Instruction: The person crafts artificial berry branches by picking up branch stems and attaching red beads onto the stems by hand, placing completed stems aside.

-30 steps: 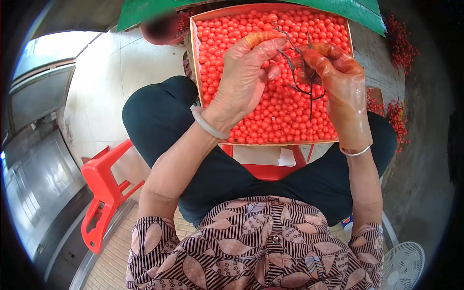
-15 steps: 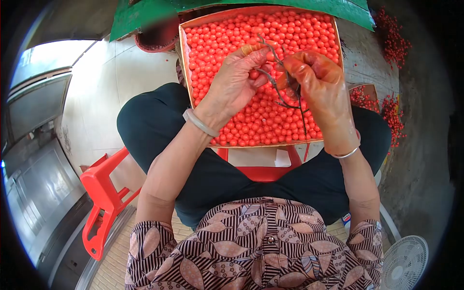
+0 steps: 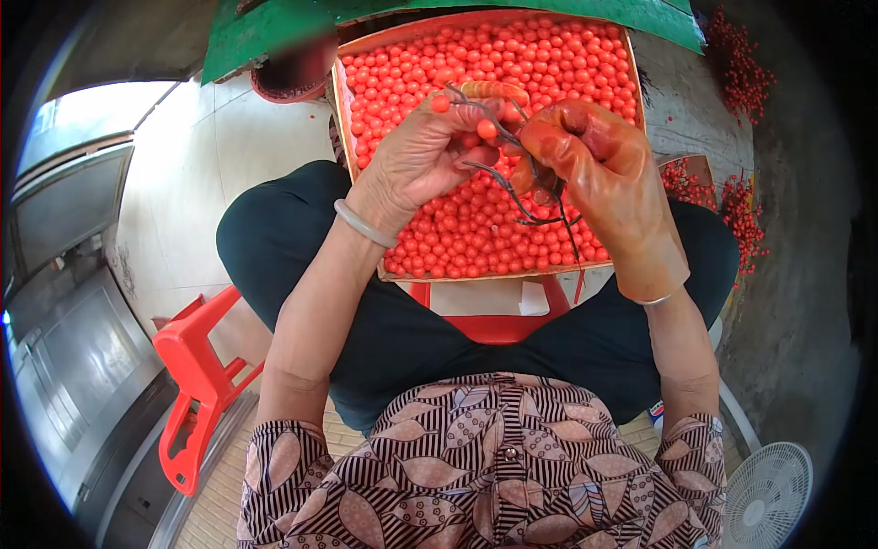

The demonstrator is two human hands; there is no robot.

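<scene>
A shallow box (image 3: 342, 119) full of small red balls (image 3: 457, 242) lies in front of me, above a red stool. Over it, my right hand (image 3: 594, 165), in a stained translucent glove, is closed round a dark forked twig (image 3: 498, 178). The twig's tips point left and one end hangs down. My left hand (image 3: 434, 146), with a pale bangle at the wrist, has its fingers curled beside the upper tips. Red balls show between its thumb and fingers; whether they are still attached to the twig is unclear.
A red plastic stool (image 3: 197, 352) lies tipped at the left. Behind the box are a green sheet (image 3: 384, 11) and a dark red basin (image 3: 297, 78). Red-berried branches (image 3: 743, 220) lie at the right, near a small box of berries (image 3: 686, 178). A white fan (image 3: 766, 485) stands lower right.
Both hands and the twig have shifted left relative to the box. The twig's upper tips now reach across my left fingers. The view has also moved slightly.
</scene>
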